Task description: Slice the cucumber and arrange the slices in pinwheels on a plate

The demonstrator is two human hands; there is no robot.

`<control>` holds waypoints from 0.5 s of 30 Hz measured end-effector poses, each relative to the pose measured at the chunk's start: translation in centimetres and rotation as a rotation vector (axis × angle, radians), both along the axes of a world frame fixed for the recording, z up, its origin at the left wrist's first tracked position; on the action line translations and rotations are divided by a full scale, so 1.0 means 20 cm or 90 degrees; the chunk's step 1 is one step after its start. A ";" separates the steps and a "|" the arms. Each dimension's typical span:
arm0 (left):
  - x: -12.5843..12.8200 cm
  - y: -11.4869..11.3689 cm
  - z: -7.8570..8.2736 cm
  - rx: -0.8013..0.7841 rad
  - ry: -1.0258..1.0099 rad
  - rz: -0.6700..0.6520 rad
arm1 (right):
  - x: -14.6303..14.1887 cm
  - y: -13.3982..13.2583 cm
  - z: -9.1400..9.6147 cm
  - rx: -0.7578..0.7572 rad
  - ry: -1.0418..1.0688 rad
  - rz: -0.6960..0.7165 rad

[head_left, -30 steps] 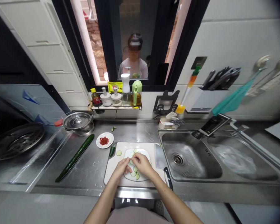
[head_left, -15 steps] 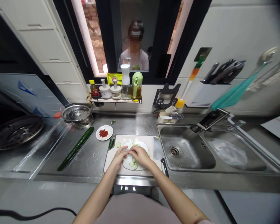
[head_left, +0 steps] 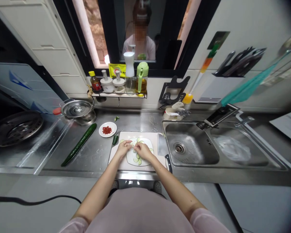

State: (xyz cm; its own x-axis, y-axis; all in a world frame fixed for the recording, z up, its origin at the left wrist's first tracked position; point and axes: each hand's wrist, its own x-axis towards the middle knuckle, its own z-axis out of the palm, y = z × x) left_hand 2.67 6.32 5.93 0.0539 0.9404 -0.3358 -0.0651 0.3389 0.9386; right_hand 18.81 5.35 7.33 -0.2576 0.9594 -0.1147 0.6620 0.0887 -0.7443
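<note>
My left hand (head_left: 124, 149) and my right hand (head_left: 143, 151) meet above a white plate (head_left: 129, 160). The fingers of each are pinched together, and a pale cucumber slice (head_left: 133, 143) shows between them; the fingertips partly cover it. Thin cucumber slices (head_left: 137, 160) lie spread over the plate, some at its near part and others by the far rim. Under the plate is a light cutting board (head_left: 121, 166). On the board's right side rests a knife (head_left: 162, 147) with a black handle. A dark green cucumber end (head_left: 115, 140) sits by the board's far left corner.
Left of the board lie a whole cucumber (head_left: 79, 144) and a small dish (head_left: 101, 132) with chopped red pieces. Behind them stands a lidded steel pot (head_left: 85, 119). A double sink (head_left: 194, 152) is on the right. Seasoning bottles line a wall shelf (head_left: 118, 95).
The view has tilted down, so everything sits higher in the picture. My fingertips have moved slightly apart, and a pale slice now shows between them.
</note>
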 end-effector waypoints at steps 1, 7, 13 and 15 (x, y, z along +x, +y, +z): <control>-0.01 0.00 -0.01 0.006 0.001 -0.004 | 0.00 0.00 -0.01 -0.006 -0.001 0.001; -0.05 0.01 -0.06 0.033 0.060 -0.053 | -0.03 0.02 -0.05 -0.062 -0.018 0.031; -0.10 0.03 -0.10 0.097 0.262 -0.097 | -0.08 0.04 -0.08 -0.094 -0.097 0.054; -0.11 0.03 -0.10 0.119 0.351 -0.117 | -0.10 0.05 -0.09 -0.091 -0.114 0.054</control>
State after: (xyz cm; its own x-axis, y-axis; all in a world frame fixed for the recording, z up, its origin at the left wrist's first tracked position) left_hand 0.55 7.02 3.94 0.0857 0.9780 -0.1904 0.4908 0.1249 0.8623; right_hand 16.87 6.34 5.59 -0.2998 0.9061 -0.2984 0.7789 0.0520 -0.6249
